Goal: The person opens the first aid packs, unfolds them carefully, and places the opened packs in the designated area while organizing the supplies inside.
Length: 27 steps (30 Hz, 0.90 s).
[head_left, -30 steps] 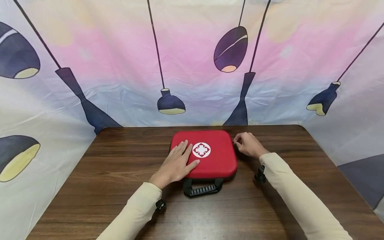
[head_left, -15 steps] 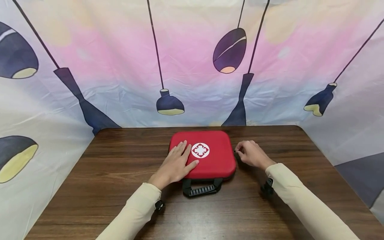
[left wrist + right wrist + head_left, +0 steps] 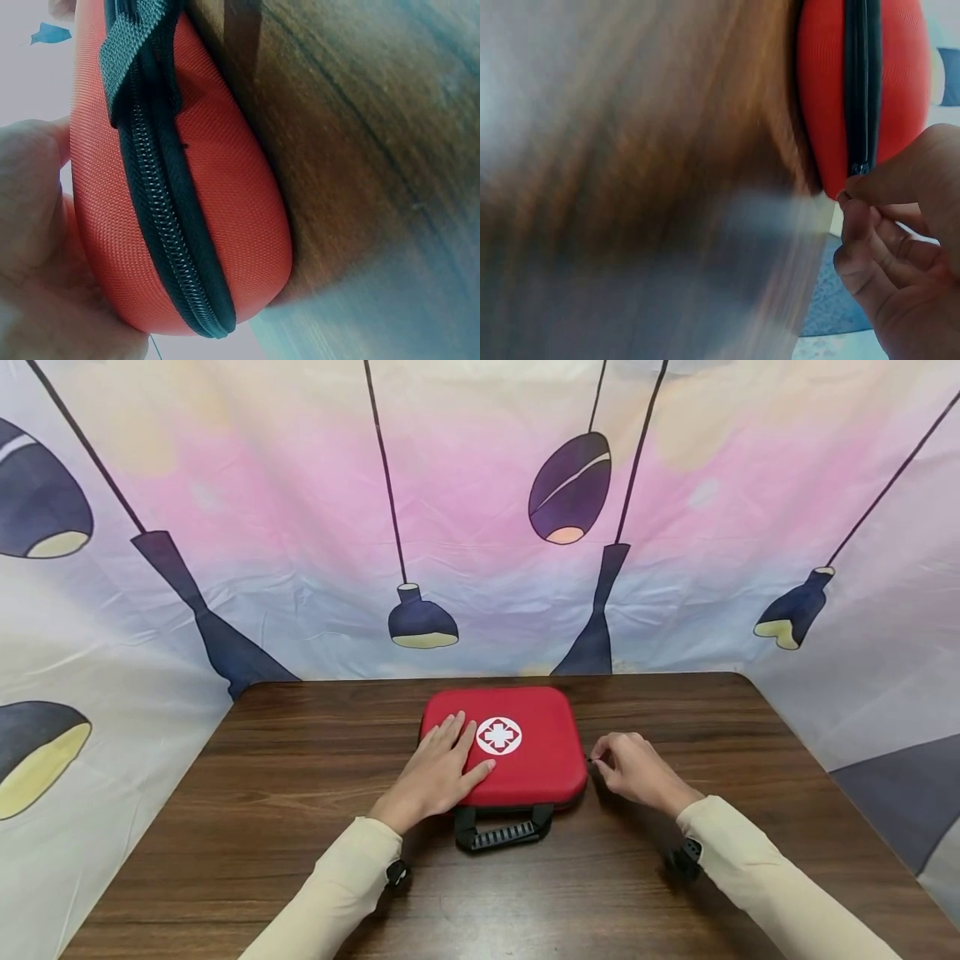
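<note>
A red first-aid case point(image 3: 532, 777) with a white cross emblem lies flat on the wooden table, its black carry handle point(image 3: 502, 837) towards me. My left hand point(image 3: 435, 774) rests on the lid's left part, fingers spread and straight. At the case's right side my right hand point(image 3: 637, 770) pinches the zipper pull between thumb and finger; the pull itself is mostly covered. In the right wrist view the zipper slider point(image 3: 860, 169) sits right at the fingertips on the black zipper band. The left wrist view shows the zipper teeth point(image 3: 161, 206) meshed at the front corner.
The dark wooden table point(image 3: 300, 827) stretches around the case on every side. Behind it hangs a pastel cloth backdrop point(image 3: 315, 485) printed with dark lamps. A small black wrist camera point(image 3: 397, 872) sits at the left sleeve.
My right hand has slid along the case's right side towards me, still pinching the zipper pull. The left hand has stayed on the lid.
</note>
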{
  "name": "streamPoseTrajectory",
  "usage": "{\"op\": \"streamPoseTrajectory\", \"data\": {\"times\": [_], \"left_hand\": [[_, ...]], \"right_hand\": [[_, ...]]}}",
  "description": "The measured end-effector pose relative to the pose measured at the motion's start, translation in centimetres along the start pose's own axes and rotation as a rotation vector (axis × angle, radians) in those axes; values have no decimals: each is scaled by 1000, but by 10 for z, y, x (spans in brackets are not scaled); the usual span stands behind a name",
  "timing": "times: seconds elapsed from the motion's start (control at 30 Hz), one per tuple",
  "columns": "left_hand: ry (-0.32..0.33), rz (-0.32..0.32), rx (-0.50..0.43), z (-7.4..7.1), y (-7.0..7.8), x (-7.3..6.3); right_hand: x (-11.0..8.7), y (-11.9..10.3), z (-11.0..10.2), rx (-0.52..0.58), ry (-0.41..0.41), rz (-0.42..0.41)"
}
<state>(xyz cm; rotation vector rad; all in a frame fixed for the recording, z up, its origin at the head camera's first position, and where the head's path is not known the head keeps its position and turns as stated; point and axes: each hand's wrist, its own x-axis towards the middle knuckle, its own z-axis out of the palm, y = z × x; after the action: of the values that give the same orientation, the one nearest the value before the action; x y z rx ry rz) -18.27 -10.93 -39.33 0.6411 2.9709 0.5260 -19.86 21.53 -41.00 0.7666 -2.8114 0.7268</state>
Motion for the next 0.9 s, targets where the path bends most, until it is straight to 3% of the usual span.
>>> {"op": "streamPoseTrajectory", "data": {"times": [0.13,0.5,0.7,0.9], "left_hand": [[-7,1,-3,-1,0,0],[-14,-7,-21,-2,-3,-1],[-13,2,-27,0,-2,-1],[-15,10,-28,1,-2,1]], "right_hand": [[-12,-9,1,4,23,16],[-33,-38,12,59,69,182],[-42,-49,16,72,109,225],[-47,-59,19,158,76,262]]}}
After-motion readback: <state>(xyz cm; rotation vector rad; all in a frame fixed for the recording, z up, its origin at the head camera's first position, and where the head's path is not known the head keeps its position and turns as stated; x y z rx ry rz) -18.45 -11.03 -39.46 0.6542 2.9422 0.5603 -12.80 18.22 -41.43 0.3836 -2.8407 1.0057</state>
